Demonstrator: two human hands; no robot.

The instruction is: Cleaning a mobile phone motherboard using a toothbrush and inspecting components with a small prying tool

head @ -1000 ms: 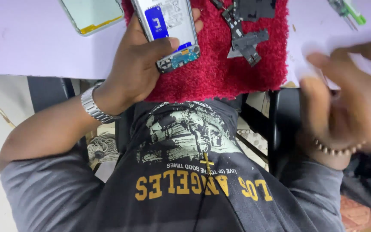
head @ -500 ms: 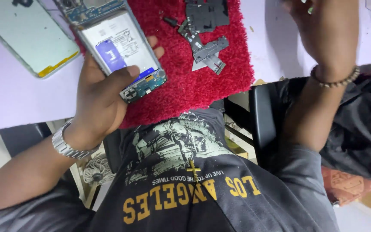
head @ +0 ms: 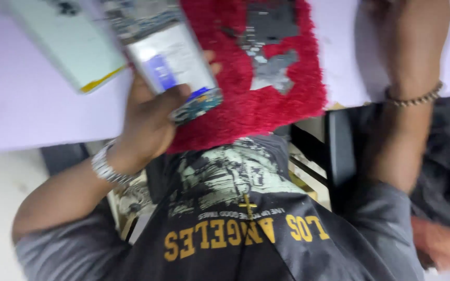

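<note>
One head cam, looking steeply down, close over table (head: 22, 119) edge & lap.

An opened phone (head: 170, 62) is sitting in the left hand (head: 149, 119), overlapping the nine o'clock edge of a shaggy mat (head: 266, 99) that is lying on the table (head: 27, 119). Loose flat parts (head: 272, 57) are lying on the mat toward twelve o'clock. A back panel (head: 63, 41) is lying on the table at nine o'clock of the phone. The right hand (head: 407, 21) is reaching over the table at three o'clock of the mat.
</note>
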